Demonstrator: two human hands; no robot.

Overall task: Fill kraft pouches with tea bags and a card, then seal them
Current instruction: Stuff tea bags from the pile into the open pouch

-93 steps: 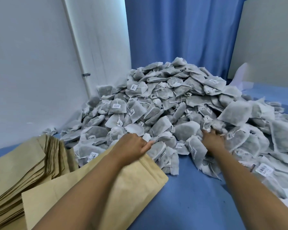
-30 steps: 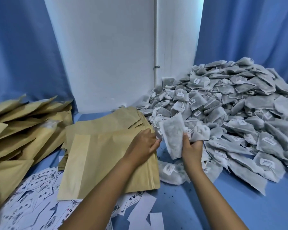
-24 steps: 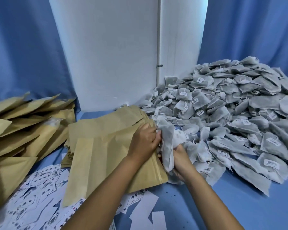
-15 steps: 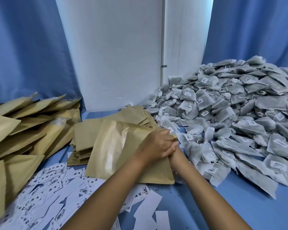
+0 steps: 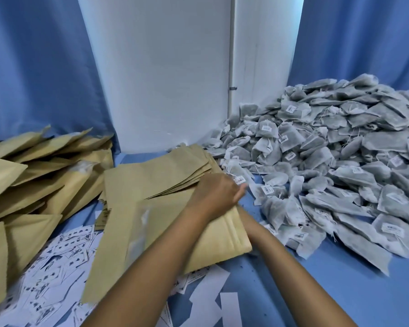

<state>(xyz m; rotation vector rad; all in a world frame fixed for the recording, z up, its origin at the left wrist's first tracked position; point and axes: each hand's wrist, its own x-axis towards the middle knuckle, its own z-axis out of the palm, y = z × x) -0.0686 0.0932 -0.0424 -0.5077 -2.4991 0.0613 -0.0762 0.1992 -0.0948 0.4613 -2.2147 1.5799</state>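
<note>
Left hand curled on kraft pouch mouth, right hand buried inside pouch, its grip unseen

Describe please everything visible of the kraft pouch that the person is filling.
The kraft pouch is flat tan paper with a pale translucent window strip. It lies tilted on the blue table, over white cards, beside the tea bag pile. The left hand rests on its mouth end; the right forearm goes inside, its hand hidden.
</note>
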